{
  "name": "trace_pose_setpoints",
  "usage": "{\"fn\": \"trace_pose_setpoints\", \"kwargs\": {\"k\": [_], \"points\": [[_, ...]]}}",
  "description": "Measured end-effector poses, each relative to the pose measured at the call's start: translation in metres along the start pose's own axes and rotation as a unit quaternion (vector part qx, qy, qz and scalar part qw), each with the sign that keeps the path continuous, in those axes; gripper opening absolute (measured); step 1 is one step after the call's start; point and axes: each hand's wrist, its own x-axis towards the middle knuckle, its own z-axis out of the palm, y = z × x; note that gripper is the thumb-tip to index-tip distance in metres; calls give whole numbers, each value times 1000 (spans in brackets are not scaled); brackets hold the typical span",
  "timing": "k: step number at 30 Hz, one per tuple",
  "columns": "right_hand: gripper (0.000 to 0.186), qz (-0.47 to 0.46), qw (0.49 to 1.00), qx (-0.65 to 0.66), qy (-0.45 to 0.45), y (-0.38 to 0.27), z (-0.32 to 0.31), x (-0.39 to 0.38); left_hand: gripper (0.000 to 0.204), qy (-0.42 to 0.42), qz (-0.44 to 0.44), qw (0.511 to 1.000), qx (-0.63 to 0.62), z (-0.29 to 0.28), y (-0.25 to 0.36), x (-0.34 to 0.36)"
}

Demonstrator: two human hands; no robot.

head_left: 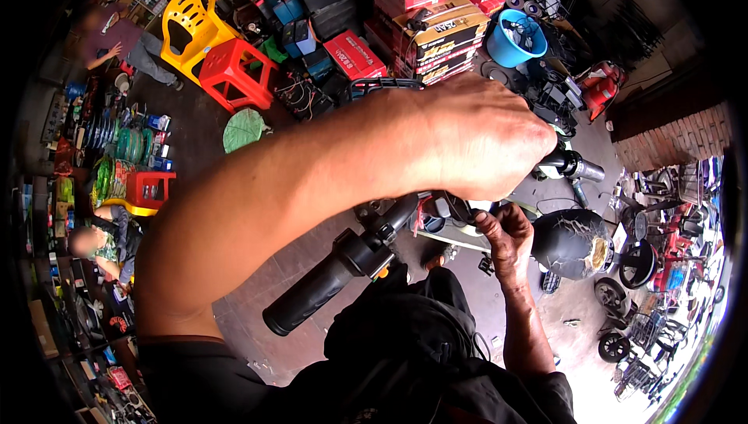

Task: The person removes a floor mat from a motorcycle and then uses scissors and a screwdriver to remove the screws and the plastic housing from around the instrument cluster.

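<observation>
My left arm reaches across the handlebar, and my left hand [491,136] is curled closed above its middle. Its fingers point down out of sight, so whatever they grip is hidden. Just below it, my right hand [510,241] pinches thumb and fingers together beside dark parts at the handlebar's centre. What lies in that pinch is too small to make out. A black left handlebar grip [312,288] sticks out toward me, and the right handlebar grip [580,165] shows past my left hand. The worn black seat [573,243], its cover torn, is right of my right hand.
A yellow chair [187,31] and red stool [234,73] stand far left, with people nearby. Stacked cartons [440,38] and a blue bucket [517,38] are at the back. Wheels and vehicle parts [615,346] crowd the right; shelves of goods line the left.
</observation>
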Motion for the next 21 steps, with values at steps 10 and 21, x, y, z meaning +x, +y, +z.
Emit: {"fn": "trace_pose_setpoints", "kwargs": {"k": [10,21], "points": [[24,-41,999,-14,-1,-13,2,1,14,57,-48,993,95,4,18,-3],[15,-268,955,80,-96,-55,56,43,32,90,-103,984,118,13,13,-3]]}}
